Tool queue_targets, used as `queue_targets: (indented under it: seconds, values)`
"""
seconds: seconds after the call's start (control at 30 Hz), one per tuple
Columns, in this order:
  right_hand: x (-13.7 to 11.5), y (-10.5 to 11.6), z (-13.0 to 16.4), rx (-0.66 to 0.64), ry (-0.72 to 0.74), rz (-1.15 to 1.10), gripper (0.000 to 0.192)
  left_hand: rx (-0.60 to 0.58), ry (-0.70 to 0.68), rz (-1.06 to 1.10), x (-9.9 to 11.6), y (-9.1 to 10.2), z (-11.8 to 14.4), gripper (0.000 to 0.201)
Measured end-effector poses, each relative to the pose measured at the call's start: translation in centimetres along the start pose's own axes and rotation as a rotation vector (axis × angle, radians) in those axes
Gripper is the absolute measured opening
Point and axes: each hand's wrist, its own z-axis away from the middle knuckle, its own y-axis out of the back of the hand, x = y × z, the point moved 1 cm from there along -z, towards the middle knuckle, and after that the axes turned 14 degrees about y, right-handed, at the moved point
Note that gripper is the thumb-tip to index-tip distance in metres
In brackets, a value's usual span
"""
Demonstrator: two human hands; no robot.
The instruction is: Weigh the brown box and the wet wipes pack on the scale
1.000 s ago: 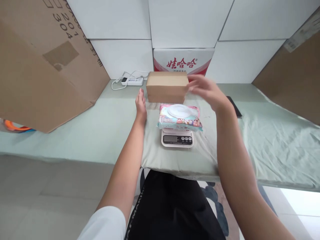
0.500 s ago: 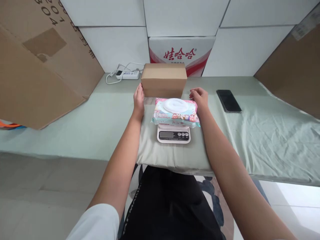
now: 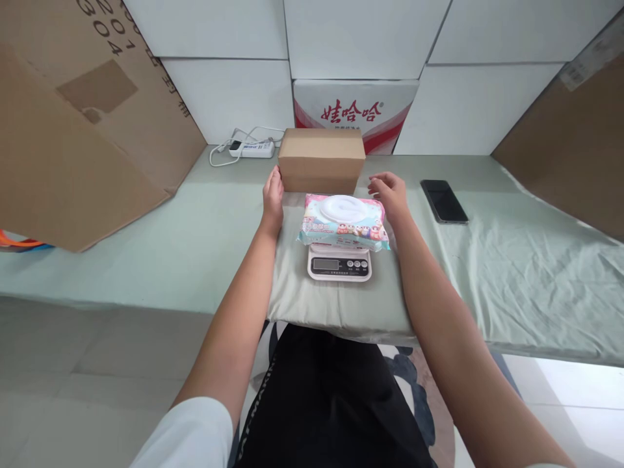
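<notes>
a table [image 3: 146, 247] under a pale green cloth runs along a wall of white panels, and a person in a white sleeve sits at its near edge. far left, a big cardboard sheet [image 3: 73, 130] leans over the table. beside it, at the back, a white power strip [image 3: 251, 149] lies with its cord looped. the left hand [image 3: 273, 198] rests flat on the cloth, fingers straight and together, holding nothing, its tips just touching the left lower corner of a small brown box [image 3: 322, 159] that stands closed at the middle. behind the box a white carton with red print [image 3: 355, 114] stands against the wall. in front of the box a wipes pack [image 3: 344, 222] lies on a small scale [image 3: 340, 265], overhanging it on both sides. the right hand [image 3: 390, 195] sits just right of the pack, near the box's right corner, fingers loosely spread and empty. further right a dark phone [image 3: 443, 201] lies face up on the cloth, and another cardboard sheet [image 3: 570, 136] leans at the far right.
</notes>
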Motion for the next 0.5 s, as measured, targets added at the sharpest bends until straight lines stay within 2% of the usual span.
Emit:
queue_targets:
  seconds: [0.1,0.2,0.27,0.33,0.4,0.5]
  values:
    - [-5.5,0.6,0.4,-0.263,0.113,0.023,0.026,0.001,0.006,0.009,0.2,-0.2,-0.1,0.062]
    - [-11.7,0.4,2.2,-0.664,0.143,0.167,0.061,0.034,0.034,0.037,0.3,-0.3,-0.4,0.059]
    - [-14.5,-0.3,3.7,-0.883,0.115,0.377,0.086,0.049,0.045,0.059,0.3,-0.4,-0.5,0.058]
    - [-15.9,-1.1,4.9,-0.985,0.124,0.589,0.099,0.047,0.043,0.079,0.3,-0.4,-0.5,0.056]
    - [-16.2,-1.9,5.5,-1.011,0.173,0.737,0.103,0.042,0.043,0.093,0.3,-0.4,-0.5,0.052]
    - [-15.8,-2.3,5.5,-1.017,0.235,0.797,0.099,0.043,0.044,0.100,0.4,-0.4,-0.6,0.052]
